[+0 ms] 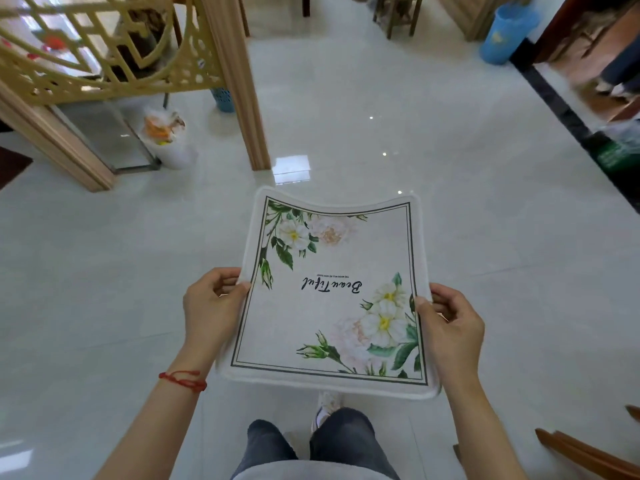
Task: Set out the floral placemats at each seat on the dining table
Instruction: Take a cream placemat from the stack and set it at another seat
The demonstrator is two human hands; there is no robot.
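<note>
A white floral placemat [329, 306] with green leaves, pale flowers and the word "Beautiful" is held flat in front of me above the floor. My left hand [211, 306] grips its left edge, thumb on top. On the opposite edge, my right hand [450, 323] pinches the mat the same way. The mat sags a little along its far edge. The dining table is not in view.
Glossy white tile floor [415, 168] spreads ahead. A wooden lattice partition with a post [242, 81] stands at the left, a white bag of rubbish [169, 140] beside it. A blue bin [509, 32] is at the far right. Wooden furniture [585, 452] pokes in at the lower right.
</note>
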